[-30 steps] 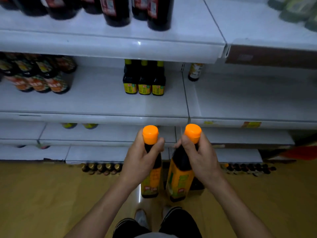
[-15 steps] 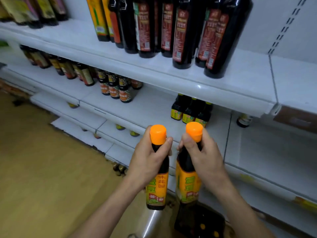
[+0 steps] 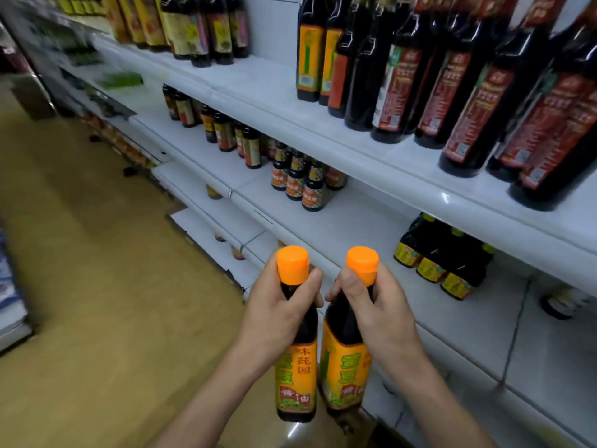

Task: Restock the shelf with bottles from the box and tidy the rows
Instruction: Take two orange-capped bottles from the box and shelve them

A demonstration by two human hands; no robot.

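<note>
White shelves (image 3: 371, 176) run across the view, carrying rows of dark bottles (image 3: 400, 88) on the upper tiers. In front of the middle shelf, the left hand (image 3: 277, 315) grips the neck of one orange-capped bottle (image 3: 295, 376). Just beside it, the right hand (image 3: 376, 310) grips a second (image 3: 344, 379), both upright.

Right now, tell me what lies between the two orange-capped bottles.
Nothing: head view shows only a narrow gap between the left bottle and right bottle, with thumbs nearly meeting.
</note>
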